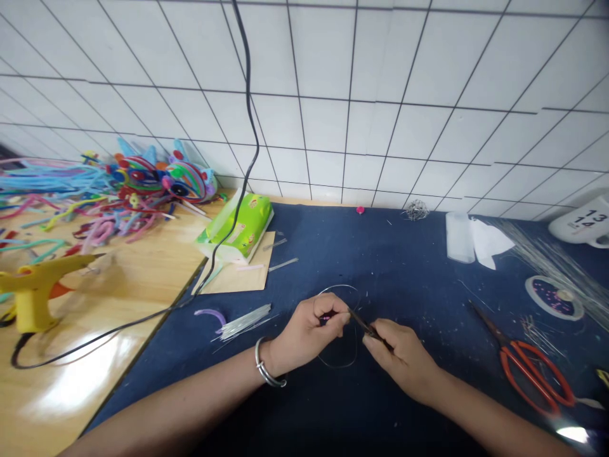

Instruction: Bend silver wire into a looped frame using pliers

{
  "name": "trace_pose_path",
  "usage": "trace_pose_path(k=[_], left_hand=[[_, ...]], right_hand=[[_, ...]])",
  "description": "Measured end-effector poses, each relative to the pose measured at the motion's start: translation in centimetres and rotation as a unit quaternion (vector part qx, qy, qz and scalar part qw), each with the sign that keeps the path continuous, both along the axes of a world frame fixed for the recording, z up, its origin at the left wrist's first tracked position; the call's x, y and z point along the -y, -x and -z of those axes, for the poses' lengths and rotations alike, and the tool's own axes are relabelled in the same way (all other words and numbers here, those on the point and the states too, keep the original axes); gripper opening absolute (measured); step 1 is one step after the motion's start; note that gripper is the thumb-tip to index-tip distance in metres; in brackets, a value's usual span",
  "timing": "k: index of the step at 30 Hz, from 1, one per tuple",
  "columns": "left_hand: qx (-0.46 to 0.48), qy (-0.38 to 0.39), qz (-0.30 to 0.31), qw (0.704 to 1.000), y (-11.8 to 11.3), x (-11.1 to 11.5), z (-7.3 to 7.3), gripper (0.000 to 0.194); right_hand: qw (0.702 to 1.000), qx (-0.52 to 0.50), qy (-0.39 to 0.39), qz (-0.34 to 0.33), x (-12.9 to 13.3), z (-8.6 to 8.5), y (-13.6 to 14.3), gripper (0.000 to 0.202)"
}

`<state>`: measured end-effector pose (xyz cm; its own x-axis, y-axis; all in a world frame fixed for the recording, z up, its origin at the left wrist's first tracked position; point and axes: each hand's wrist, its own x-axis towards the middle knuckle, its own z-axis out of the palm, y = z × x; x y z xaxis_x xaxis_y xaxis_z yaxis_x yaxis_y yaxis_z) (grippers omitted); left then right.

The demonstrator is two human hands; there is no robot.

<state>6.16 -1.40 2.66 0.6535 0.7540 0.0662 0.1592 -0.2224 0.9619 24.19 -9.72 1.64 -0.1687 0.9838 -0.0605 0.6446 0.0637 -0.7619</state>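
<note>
My left hand [311, 327] is closed, thumb and forefinger pinching a thin wire [343, 286] that curves in a wide loop above and below the fingers. Small pink beads [325, 317] show between thumb and forefinger. In my closed right hand [404, 358] are dark narrow-nosed pliers [366, 326]; their tip meets the wire beside the left fingertips. Whether the jaws grip the wire is too small to tell. Cut wires [246, 322] lie in a bundle left of my left hand, next to a purple curved strip [212, 312].
Red-handled scissors [535, 374], a round dish of beads [554, 297] and long wires [552, 260] lie right. A mug [583, 221] stands behind. Leftward are a green packet [245, 225], a yellow glue gun [35, 292], its black cord [248, 152] and colourful pipe cleaners [102, 228].
</note>
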Motion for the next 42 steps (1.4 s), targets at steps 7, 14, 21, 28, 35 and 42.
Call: trace_pose_path(k=[7,14,21,28,35,42], left_hand=[[0.045,0.094,0.014,0.994,-0.1,-0.1,0.2,0.015],[0.085,0.167,0.007,0.982,-0.1,-0.1,0.6,0.019],[0.074,0.137,-0.010,0.988,0.0,-0.2,0.6,0.020],[0.079,0.143,-0.025,0.986,0.1,-0.3,0.6,0.022],[0.123,0.201,-0.021,0.972,-0.1,-0.3,1.1,0.023],[0.133,0.251,-0.014,0.959,-0.3,-0.1,1.1,0.023]], right_hand=[[0.999,-0.035,0.017,0.025,-0.2,-0.3,0.1,0.024],[0.996,-0.058,0.059,0.043,-0.5,-1.0,-0.2,0.024],[0.995,-0.054,0.069,0.041,-0.4,-1.0,-0.1,0.024],[0.997,-0.032,0.060,0.032,-0.6,-0.9,-0.1,0.025],[0.997,0.071,-0.025,0.005,-0.3,-0.3,-0.3,0.018],[0.995,0.093,-0.042,0.009,-0.5,0.1,-0.3,0.016]])
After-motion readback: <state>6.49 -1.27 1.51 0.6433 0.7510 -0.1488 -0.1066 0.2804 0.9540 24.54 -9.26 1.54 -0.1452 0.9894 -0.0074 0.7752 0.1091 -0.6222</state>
